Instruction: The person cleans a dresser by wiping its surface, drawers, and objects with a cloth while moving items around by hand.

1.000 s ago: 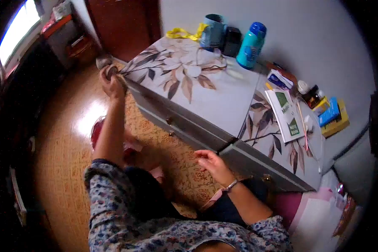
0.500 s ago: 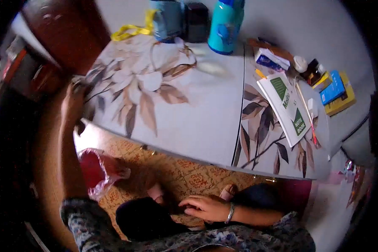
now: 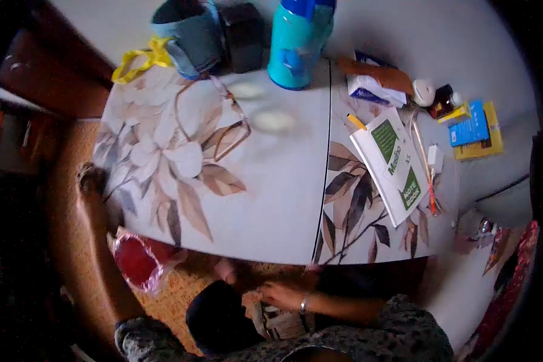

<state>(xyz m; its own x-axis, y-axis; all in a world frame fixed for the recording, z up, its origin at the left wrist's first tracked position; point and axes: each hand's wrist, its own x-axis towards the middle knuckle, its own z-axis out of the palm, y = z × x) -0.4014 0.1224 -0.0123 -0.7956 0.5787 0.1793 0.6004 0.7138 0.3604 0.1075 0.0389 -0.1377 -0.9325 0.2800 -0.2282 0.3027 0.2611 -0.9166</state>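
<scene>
My left arm reaches forward along the left side of the desk. My left hand (image 3: 90,178) is at the desk's left edge, dark and blurred, with its fingers unclear. Low over my lap is my right hand (image 3: 280,295), fingers loosely stretched to the left and a metal bracelet (image 3: 303,303) at its wrist. Just below it lies a brown and tan patterned piece (image 3: 280,323). A pink bin (image 3: 136,259) lined with clear plastic stands on the floor, beside my left forearm. The white desk (image 3: 271,211) has a printed leaf pattern.
At the back stand a grey-blue container (image 3: 193,39), a black box (image 3: 244,36) and a turquoise bottle (image 3: 298,51). Glasses (image 3: 232,142) lie at the middle left, a yellow strap (image 3: 142,60) behind. Rightward are a notebook (image 3: 392,169), a brush (image 3: 428,175) and a blue packet (image 3: 467,127).
The camera view has shifted, so the desk items sit further left and the desk edge lower. My right hand shows slightly further left, above the patterned piece. My left hand stays by the desk's left edge.
</scene>
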